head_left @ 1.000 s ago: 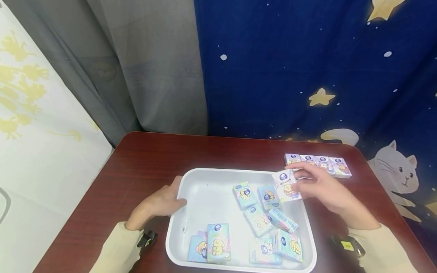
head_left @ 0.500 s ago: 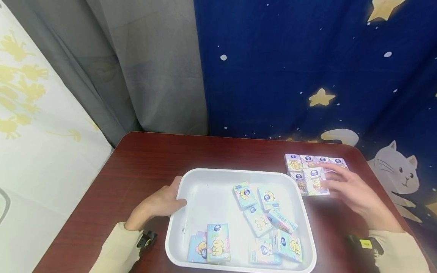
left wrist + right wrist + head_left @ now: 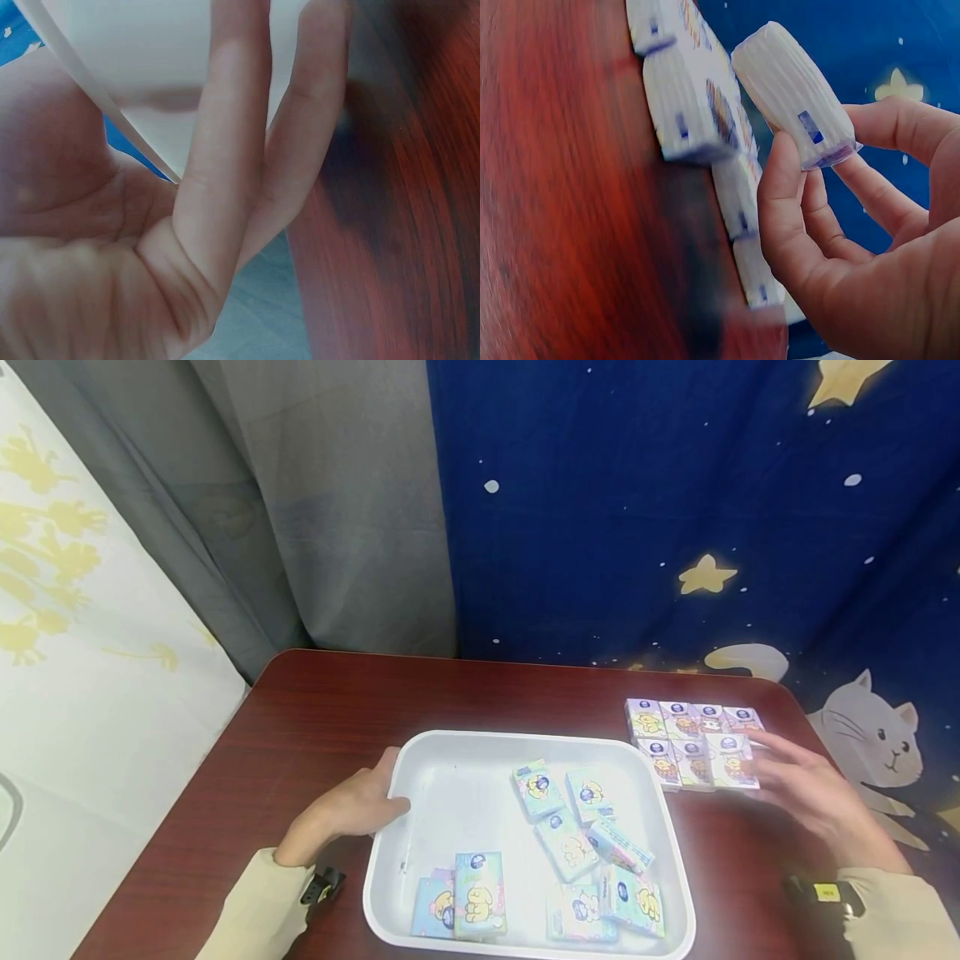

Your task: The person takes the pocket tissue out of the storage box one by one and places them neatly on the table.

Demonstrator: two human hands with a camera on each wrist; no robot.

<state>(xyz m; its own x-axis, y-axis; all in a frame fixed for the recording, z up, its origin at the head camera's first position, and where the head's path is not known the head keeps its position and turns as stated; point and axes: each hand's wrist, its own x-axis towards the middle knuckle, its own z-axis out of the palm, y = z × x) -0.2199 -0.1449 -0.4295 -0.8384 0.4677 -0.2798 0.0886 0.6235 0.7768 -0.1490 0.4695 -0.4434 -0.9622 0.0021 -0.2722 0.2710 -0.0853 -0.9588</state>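
Note:
My left hand [image 3: 363, 802] grips the left rim of a white plastic tray [image 3: 427, 777], its thumb over the edge; in the left wrist view fingers [image 3: 225, 135] lie along the tray's outer wall [image 3: 150, 45]. My right hand [image 3: 813, 789] pinches a white-and-purple pocket tissue pack [image 3: 729, 762] between thumb and fingers. The right wrist view shows this pack [image 3: 795, 97] raised off the table, beside the others. Similar packs stand in two rows at the table's back right: a back row [image 3: 681, 720] and front-row packs [image 3: 690, 762] left of the held one.
Several blue tissue packs [image 3: 566, 843] lie scattered in the tray's right half, some overlapping. A blue pack [image 3: 480, 893] leans over another at its front left. The dark red table [image 3: 337, 693] ends at a grey curtain [image 3: 360, 527] and a blue starry curtain [image 3: 585, 527].
My right hand has carried the tissue pack rightward, from above the tray's right rim to the right end of the front row. My left hand and the tray have stayed put.

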